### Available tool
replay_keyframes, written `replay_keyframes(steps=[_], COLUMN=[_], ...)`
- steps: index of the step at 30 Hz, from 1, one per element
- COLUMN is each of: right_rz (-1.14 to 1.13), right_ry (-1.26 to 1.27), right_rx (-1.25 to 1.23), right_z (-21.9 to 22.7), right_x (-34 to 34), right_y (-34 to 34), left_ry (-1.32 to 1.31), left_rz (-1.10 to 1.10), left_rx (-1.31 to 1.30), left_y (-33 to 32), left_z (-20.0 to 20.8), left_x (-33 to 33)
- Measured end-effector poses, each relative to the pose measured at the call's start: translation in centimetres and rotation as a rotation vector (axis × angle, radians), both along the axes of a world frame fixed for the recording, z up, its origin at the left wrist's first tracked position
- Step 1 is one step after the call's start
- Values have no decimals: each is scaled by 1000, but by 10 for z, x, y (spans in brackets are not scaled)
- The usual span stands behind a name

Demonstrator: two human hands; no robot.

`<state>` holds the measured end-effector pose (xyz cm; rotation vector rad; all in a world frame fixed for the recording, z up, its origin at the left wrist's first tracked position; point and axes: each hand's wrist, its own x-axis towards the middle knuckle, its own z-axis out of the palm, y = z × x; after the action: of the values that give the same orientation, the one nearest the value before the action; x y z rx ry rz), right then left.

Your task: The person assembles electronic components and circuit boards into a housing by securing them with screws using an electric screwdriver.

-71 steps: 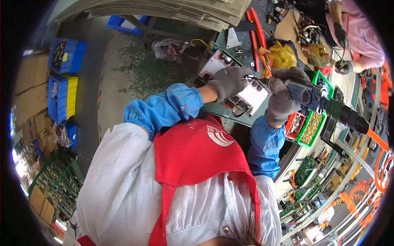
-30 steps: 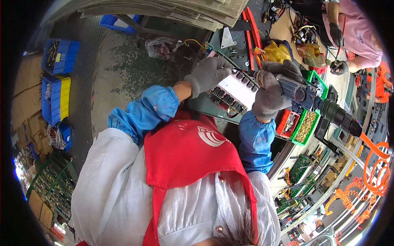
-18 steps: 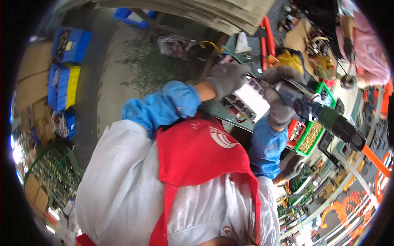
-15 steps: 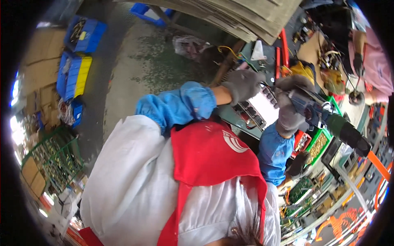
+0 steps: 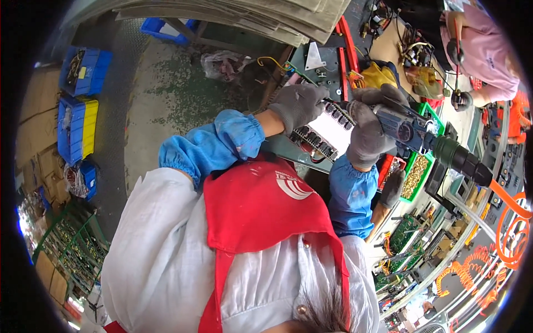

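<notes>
My right hand [image 5: 371, 130], in a grey glove, is wrapped round a grey-blue air screwdriver [image 5: 410, 131] lying nearly level, an orange hose at its rear. The tool's front end points left, toward my left hand [image 5: 300, 105]. That hand, gloved too, has its fingers closed close to the tip; whatever they pinch is hidden. Below both hands sits a white-topped assembly [image 5: 328, 135] with rows of black blocks along two sides. My left hand is by its upper left edge, and my right hand overlaps its right side.
A green tray of brass-coloured parts [image 5: 415, 176] and a red tray [image 5: 390, 169] stand at right, another person's gloved hand [image 5: 394, 187] beside them. Upper right, a co-worker in pink [image 5: 488, 44] holds a tool. Stacked sheets [image 5: 266, 19] overhang the top; blue bins [image 5: 83, 72] stand left.
The whole view has shifted, so the bench and hands appear further left. My right hand keeps its grip on the screwdriver, and my left hand stays by the assembly's edge.
</notes>
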<state>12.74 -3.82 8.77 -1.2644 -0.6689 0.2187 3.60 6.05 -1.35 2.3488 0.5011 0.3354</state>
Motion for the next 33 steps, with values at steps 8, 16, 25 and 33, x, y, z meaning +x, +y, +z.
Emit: replay_keyframes(steps=[8,16,25,33], right_rz=[-28,12,81,13], right_ry=[-37,-5,-55,-48], right_rx=[178,134,139,46], right_z=[29,8,-5,-5], right_x=[-2,-2,-8,-12], right_y=[-9,9,29,33], left_ry=[-139,-255,99,-16], left_rz=[-36,384,325,176], left_rx=[-48,-1757,-1181,-741], left_y=[6,46,50,44], left_z=[-4,39,30,1], left_x=[-5,-46,-43,-37])
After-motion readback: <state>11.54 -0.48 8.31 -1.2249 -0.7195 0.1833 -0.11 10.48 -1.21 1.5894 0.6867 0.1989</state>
